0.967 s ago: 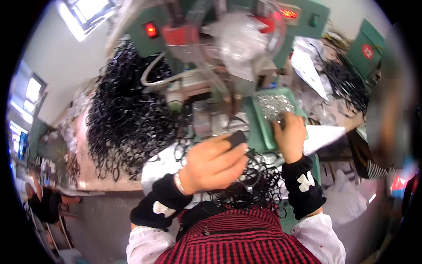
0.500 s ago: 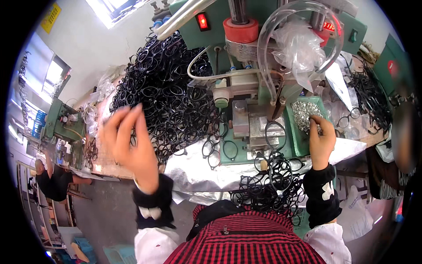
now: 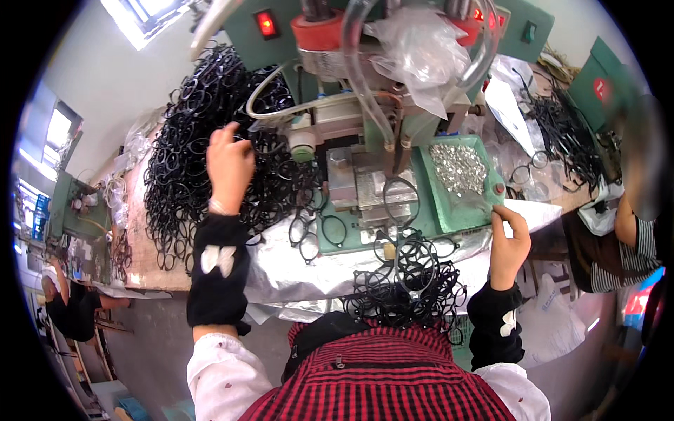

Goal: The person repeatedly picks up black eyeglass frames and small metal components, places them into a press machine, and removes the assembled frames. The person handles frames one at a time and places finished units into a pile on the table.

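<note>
Fingers of the left hand (image 3: 228, 165) curl over the big heap of black spectacle frames (image 3: 196, 147) at the left of the bench, touching the top layer; whether one frame is already pinched cannot be told. The right hand (image 3: 510, 242) hovers just beside the green tray (image 3: 449, 214) of small clear pieces (image 3: 458, 167), thumb and forefinger nearly closed, and it is too small to tell if they hold a piece. A clean pick probably means lifting a single frame by its rim so that neighbours do not tangle and drag along. One frame (image 3: 401, 200) sits on the metal bed of the green press machine (image 3: 365, 105), and a smaller tangle of frames (image 3: 404, 288) lies close to the body. Crinkled silver sheeting (image 3: 295, 270) covers the bench front. Around is a workshop: bright windows (image 3: 140, 17) at the upper left, another green machine (image 3: 70, 210) at the far left, and another person's striped sleeve (image 3: 628, 256) at the right
</note>
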The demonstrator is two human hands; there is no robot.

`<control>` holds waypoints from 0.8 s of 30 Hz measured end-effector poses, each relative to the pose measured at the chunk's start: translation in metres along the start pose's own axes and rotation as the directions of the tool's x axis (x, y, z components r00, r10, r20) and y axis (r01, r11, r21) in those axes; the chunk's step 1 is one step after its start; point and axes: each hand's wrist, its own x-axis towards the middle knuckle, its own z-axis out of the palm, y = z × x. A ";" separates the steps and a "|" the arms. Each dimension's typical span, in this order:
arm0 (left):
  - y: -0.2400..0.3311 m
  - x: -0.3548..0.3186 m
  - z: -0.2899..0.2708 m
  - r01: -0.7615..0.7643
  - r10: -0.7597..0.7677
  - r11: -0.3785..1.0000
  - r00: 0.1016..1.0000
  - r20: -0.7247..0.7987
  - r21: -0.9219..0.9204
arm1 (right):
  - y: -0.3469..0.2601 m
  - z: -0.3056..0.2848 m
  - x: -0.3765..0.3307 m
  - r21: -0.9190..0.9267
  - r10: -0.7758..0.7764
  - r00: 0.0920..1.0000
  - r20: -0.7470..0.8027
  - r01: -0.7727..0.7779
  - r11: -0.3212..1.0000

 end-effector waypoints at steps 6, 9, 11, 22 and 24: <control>0.037 0.004 -0.051 0.323 -0.437 0.734 0.898 -0.051 -0.597 | -0.067 0.006 0.019 0.265 0.000 0.973 0.229 -0.062 0.962; 0.051 -0.005 -0.046 0.435 -0.546 0.469 0.827 0.135 -0.769 | -0.113 0.043 0.049 0.422 -0.171 0.931 0.323 0.020 0.906; 0.071 -0.025 -0.038 0.456 -0.561 0.190 0.777 0.285 -0.870 | -0.117 0.077 0.054 0.552 -0.083 0.912 0.401 -0.169 0.817; 0.143 -0.037 -0.097 0.064 -0.627 -0.032 0.776 0.070 -0.997 | -0.133 0.086 0.029 0.712 0.126 0.903 0.410 -0.403 0.575; 0.152 -0.002 -0.139 -0.182 -0.443 0.014 0.880 -0.170 -0.983 | -0.146 0.083 0.030 0.732 0.117 0.887 0.447 -0.438 0.522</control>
